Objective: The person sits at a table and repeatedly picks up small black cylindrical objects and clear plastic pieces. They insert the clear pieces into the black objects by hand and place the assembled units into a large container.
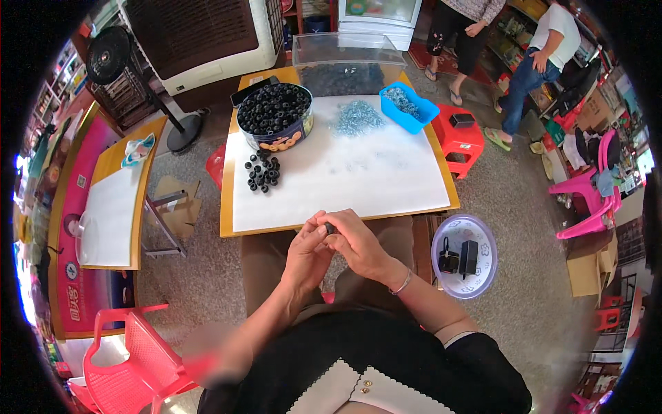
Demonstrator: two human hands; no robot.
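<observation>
Loose black pieces (263, 171): they are lying on the left part of the white sheet (345, 176), apparently best left loosely spread so you are lifting one cleanly.
Tub of black pieces (289, 138): it is standing at the sheet's far left corner.
Left hand (308, 254): you are holding it just off the sheet's near edge, thumb and forefinger nearly closed on the small dark piece, other fingers curling.
Small dark piece (330, 228): you are gripping it just off the sheet's near edge; steadying it with one hand while adjusting with the other should work best.
Right hand (357, 243): you are pinching the same piece, fingers bent, partly covering it.
Clear pieces (358, 119): they are lying heaped on the sheet's far part.
Blue tray (408, 123): it is resting at the sheet's far right corner.
</observation>
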